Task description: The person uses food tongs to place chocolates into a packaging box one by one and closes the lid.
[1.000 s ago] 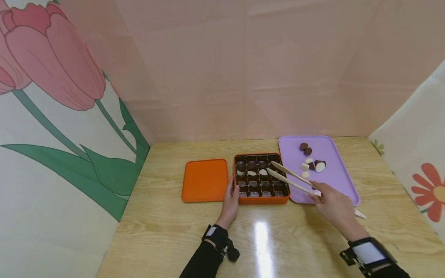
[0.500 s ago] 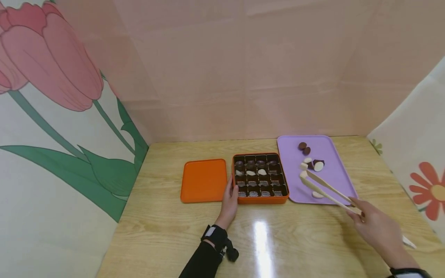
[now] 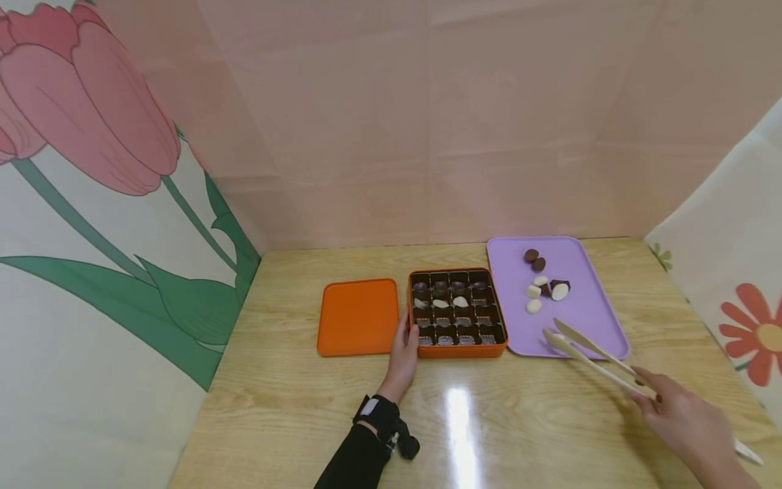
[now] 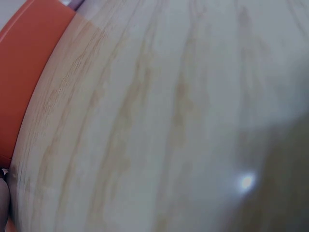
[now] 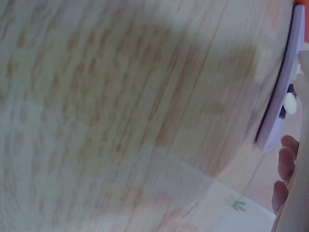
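My left hand (image 3: 402,353) rests against the left side of an orange box (image 3: 461,351), fingers straight along its wall. Inside is a dark divided insert (image 3: 486,333). Dark chocolates (image 3: 440,286) sit in its back row, pale pieces (image 3: 460,301) in the second row. My right hand (image 3: 687,414) holds wooden tongs (image 3: 595,363), their tips slightly apart low over the front of a purple tray (image 3: 605,319). The tips overlap a pale piece in the head view, largely hiding it. In the right wrist view, fingertips (image 5: 286,163) curl round the tongs.
On the tray lie two round brown chocolates (image 3: 535,260), small white pieces (image 3: 534,306) and dark-and-white chunks (image 3: 559,291). Left of the box lies an orange lid (image 3: 358,318). A pink cloth (image 3: 427,136) stands behind the wooden table (image 3: 275,421).
My right hand and the tongs have moved from over the box to the right, then down toward the tray's front edge. My left hand stays at the box.
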Motion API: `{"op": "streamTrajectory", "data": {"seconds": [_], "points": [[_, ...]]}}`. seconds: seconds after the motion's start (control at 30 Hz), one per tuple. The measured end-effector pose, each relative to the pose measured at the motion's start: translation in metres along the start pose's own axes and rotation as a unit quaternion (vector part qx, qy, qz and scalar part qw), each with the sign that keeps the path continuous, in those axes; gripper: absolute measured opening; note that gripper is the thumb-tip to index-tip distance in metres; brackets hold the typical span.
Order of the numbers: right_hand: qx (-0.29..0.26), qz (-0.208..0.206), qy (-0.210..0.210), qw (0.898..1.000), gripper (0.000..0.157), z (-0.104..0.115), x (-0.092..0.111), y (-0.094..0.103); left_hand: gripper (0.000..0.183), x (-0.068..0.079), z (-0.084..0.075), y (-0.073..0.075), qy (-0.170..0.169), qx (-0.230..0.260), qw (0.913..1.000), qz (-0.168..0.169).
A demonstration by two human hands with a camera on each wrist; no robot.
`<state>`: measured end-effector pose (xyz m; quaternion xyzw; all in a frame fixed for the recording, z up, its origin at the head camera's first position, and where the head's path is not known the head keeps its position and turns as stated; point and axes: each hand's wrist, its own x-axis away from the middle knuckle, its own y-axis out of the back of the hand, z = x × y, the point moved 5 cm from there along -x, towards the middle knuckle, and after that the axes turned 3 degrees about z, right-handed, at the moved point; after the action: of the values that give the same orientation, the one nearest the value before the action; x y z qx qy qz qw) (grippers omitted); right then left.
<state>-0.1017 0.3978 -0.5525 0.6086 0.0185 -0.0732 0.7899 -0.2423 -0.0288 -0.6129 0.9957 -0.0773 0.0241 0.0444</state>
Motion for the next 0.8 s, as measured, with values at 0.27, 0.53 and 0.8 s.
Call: {"op": "streamTrajectory", "data": {"seconds": [0.27,0.53,0.8], "points": [[-0.001,0.019,-0.001,1.0,0.048,0.0,-0.001,-0.002,0.056,-0.001,0.003,0.0,0.019,0.004,0.9998,0.002],[-0.009,-0.031,0.018,0.999,0.042,0.002,-0.001,0.0,0.055,-0.002,0.002,0.0,0.018,0.01,0.9998,0.007],[-0.016,-0.042,0.029,0.999,0.042,0.012,-0.009,0.005,0.057,0.008,-0.017,0.001,0.026,0.014,0.9994,0.018]]}}
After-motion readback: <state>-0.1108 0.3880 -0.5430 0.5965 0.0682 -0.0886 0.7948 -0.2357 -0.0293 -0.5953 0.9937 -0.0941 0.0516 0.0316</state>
